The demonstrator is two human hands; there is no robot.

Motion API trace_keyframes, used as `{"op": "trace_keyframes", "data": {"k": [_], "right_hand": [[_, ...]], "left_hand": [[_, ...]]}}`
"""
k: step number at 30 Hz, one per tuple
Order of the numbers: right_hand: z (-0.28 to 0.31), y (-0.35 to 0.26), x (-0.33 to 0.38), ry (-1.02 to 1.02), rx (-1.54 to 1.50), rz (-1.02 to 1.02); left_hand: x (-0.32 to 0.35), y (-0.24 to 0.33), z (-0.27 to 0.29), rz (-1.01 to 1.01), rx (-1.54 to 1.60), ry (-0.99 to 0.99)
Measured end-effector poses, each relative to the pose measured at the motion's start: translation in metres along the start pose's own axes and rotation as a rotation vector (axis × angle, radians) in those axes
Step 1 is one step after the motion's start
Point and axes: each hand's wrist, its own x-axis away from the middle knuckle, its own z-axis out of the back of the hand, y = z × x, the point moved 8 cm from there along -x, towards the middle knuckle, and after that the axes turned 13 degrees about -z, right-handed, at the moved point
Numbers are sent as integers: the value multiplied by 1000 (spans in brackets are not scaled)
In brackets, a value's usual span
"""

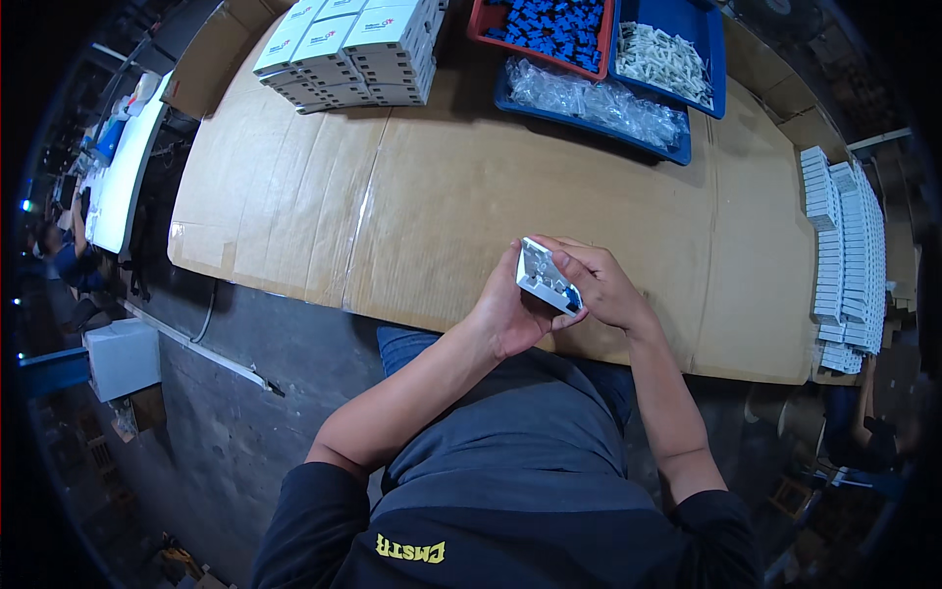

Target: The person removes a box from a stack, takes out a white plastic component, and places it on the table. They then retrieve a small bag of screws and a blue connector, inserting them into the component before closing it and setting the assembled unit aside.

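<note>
A small white rectangular plastic housing [543, 269] is held tilted above the near edge of the cardboard-covered table. Its open side faces up, showing a greyish inside with moulded details. At its lower right end sits a small dark blue piece [572, 295]. My left hand [503, 312] is closed around the housing from the left and below. From the right, my right hand [606, 287] grips the same housing, its thumb over the open side and fingers at the far edge. Whether the right fingers also pinch a smaller part cannot be made out.
Neat stacks of white boxes [343, 49] stand at the far left. At the back are a red tray [481, 31] of blue parts, a blue tray [719, 88] of whitish pieces and a blue tray [589, 137] of clear plastic parts. White units [844, 255] line the right edge.
</note>
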Motion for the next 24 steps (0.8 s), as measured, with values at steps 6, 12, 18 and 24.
{"op": "trace_keyframes", "data": {"k": [6, 12, 18, 24], "right_hand": [[-2, 9, 2, 1, -14, -80], [-3, 11, 2, -2, 20, -83], [-3, 9, 6, 20, 22, -78], [-2, 14, 6, -5, 24, -86]], "left_hand": [[-4, -7, 11, 36, 21, 33], [-5, -10, 14, 56, 21, 45], [-5, -12, 13, 65, 20, 30], [-5, -14, 16, 89, 22, 41]]}}
